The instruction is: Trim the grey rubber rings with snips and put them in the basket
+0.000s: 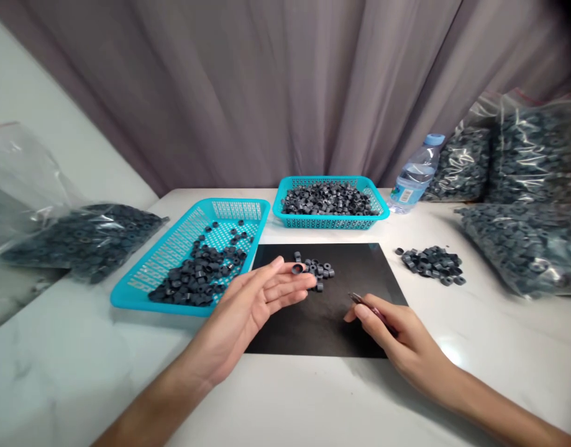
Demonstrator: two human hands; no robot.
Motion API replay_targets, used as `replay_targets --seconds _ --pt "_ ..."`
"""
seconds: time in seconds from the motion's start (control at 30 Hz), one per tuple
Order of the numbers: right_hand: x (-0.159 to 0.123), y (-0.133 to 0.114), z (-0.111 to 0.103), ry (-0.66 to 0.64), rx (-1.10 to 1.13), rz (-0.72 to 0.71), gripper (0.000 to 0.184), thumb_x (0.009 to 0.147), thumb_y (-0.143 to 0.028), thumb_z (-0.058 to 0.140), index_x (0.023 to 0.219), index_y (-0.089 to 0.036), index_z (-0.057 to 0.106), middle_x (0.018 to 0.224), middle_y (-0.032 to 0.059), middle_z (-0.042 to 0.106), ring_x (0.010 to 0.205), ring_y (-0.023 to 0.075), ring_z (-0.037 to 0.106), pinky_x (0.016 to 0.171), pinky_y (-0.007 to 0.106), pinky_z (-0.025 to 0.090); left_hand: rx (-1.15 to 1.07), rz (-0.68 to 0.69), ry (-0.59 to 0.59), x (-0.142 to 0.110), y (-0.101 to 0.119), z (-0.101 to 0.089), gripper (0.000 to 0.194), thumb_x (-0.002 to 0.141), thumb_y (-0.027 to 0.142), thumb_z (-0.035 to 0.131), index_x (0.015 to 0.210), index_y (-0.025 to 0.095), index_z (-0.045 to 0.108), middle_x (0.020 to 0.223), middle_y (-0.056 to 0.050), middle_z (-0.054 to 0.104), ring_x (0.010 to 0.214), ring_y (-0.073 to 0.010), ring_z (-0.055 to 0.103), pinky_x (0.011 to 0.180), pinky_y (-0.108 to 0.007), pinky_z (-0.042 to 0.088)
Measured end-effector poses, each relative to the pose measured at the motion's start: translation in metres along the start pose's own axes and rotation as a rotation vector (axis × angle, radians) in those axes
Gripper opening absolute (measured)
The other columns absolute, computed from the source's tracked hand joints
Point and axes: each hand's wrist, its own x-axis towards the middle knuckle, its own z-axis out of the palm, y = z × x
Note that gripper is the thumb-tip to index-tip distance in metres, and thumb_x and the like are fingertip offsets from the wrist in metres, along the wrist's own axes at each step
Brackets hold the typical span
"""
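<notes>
Ring (297, 269) lies held at left grip's (248, 304) fingertips; right grip (404, 332) clasps slim tool (377, 311).

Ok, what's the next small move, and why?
Probably bring the pointed tool in the right hand to the small ring: the left hand holds that ring at its fingertips, and the tool's tip stands apart from it, pointing roughly its way.

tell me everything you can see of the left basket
The left basket is turquoise, seemingly plastic, rectangular and shallow, with a smooth rim and perforated walls and floor. It stands upright on the white table, left of the black mat. Dark rings heap toward its near end; a few lie scattered farther back. The left hand hides its near right corner; whether they touch is unclear.
</notes>
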Motion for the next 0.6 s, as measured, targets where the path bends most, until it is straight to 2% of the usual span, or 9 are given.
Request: replay_targets --seconds 0.07,0.17,0.27,0.33,0.37,0.43,0.53,0.6 --pt "-0.001 0.001 0.001 0.003 -0.007 0.002 0.042 0.106 -0.050 0.042 0.091 -0.019 0.067 0.064 -0.0045 0.036 0.056 0.0123 0.033 0.053 0.027 0.027 -0.023 0.065 0.066 -0.003 0.010 -0.001 0.021 0.098 0.027 0.060 0.098 0.013 0.076 0.112 -0.014 0.080 0.115 -0.0277 0.072 0.100 -0.037 0.059" --pt "-0.002 0.002 0.001 0.003 -0.009 0.012 0.044 0.106 -0.051 0.041 0.091 -0.019 0.067 0.063 -0.0044 0.035 0.055 0.0127 0.033 0.052 0.027 0.026 -0.078 0.246 0.289 -0.001 0.022 -0.007 0.021 0.097 0.019 0.055 0.107 0.012 0.072 0.124 -0.014 0.075 0.125 -0.0255 0.067 0.110 -0.036 0.053" --pt "-0.001 0.001 0.002 0.010 -0.009 0.012 0.045 0.105 -0.053 0.041 0.091 -0.019 0.068 0.064 -0.0036 0.037 0.057 0.0134 0.034 0.053 0.027 0.027 -0.056 0.447 0.495 0.005 0.027 -0.018 0.033 0.094 0.017 0.058 0.125 0.011 0.063 0.137 -0.017 0.067 0.130 -0.0252 0.063 0.116 -0.036 0.046" --pt "0.001 -0.001 0.002 0.017 -0.011 0.007 0.046 0.105 -0.053 0.041 0.090 -0.019 0.068 0.064 -0.0034 0.038 0.057 0.0136 0.034 0.053 0.027 0.027 0.041 0.554 0.538 0.008 0.026 -0.022 0.044 0.092 0.019 0.062 0.135 0.016 0.056 0.148 -0.016 0.057 0.134 -0.0259 0.059 0.117 -0.036 0.045" --pt "0.001 -0.002 0.002 0.019 -0.015 0.006 0.046 0.105 -0.053 0.040 0.090 -0.019 0.068 0.064 -0.0034 0.037 0.057 0.0135 0.033 0.053 0.027 0.026 0.110 0.599 0.533 0.009 0.024 -0.023 0.046 0.091 0.021 0.064 0.137 0.020 0.055 0.151 -0.014 0.054 0.136 -0.0263 0.057 0.116 -0.036 0.045" --pt "0.002 -0.003 0.002 0.020 -0.022 0.006 0.047 0.105 -0.053 0.039 0.089 -0.019 0.067 0.064 -0.0038 0.036 0.056 0.0133 0.032 0.053 0.027 0.026 0.307 0.659 0.460 0.009 0.018 -0.022 0.036 0.094 0.027 0.062 0.130 0.023 0.060 0.147 -0.010 0.058 0.133 -0.0265 0.058 0.111 -0.037 0.048" --pt "0.002 -0.003 0.002 0.018 -0.027 0.007 0.046 0.106 -0.052 0.039 0.089 -0.019 0.067 0.064 -0.0041 0.035 0.056 0.0130 0.032 0.053 0.027 0.026 0.776 0.682 0.255 0.009 0.001 -0.018 0.018 0.100 0.030 0.053 0.106 0.023 0.068 0.120 -0.007 0.071 0.115 -0.0238 0.066 0.105 -0.038 0.051" --pt "0.002 -0.002 0.001 0.012 -0.021 0.005 0.044 0.106 -0.051 0.040 0.090 -0.019 0.067 0.064 -0.0043 0.036 0.057 0.0127 0.032 0.053 0.027 0.027 1.079 0.710 0.153 0.012 -0.014 -0.019 0.018 0.099 0.026 0.052 0.100 0.023 0.070 0.117 -0.006 0.071 0.113 -0.0239 0.066 0.107 -0.041 0.049"
